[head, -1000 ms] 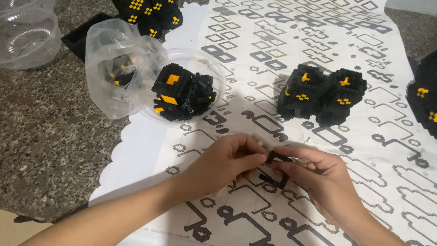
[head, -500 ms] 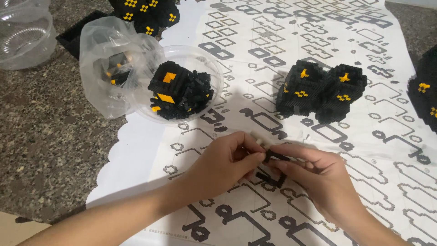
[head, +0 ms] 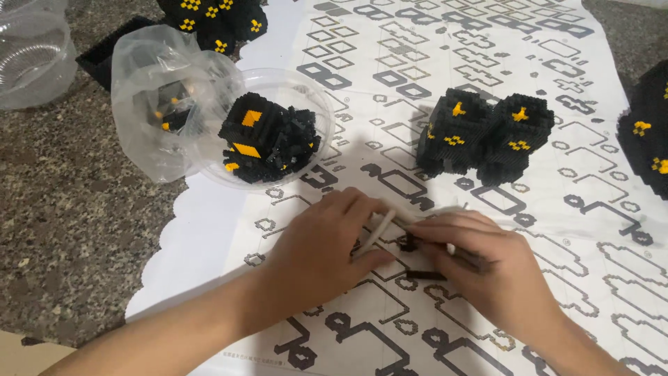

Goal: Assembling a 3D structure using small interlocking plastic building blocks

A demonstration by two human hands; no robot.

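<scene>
- Left hand (head: 327, 244) pinches a pale, thin tool (head: 379, 228) over the printed instruction sheet (head: 557, 76).
- Right hand (head: 487, 268) is closed on a small black block piece (head: 410, 244) at the sheet's middle.
- The piece looks light, stiff and easily dropped; best gripped by its edges.
- A clear bowl (head: 316, 94) of black blocks sits behind.

My left hand (head: 327, 251) and right hand (head: 487, 271) cover most of the small black brick piece (head: 410, 244) between them — I can't tell its shape. The pale thin stick (head: 379, 230) is blurred. At the right edge, the black-and-yellow block model (head: 647, 139) is cut off; so is the clear plastic tub (head: 28, 56) at top left.
</scene>
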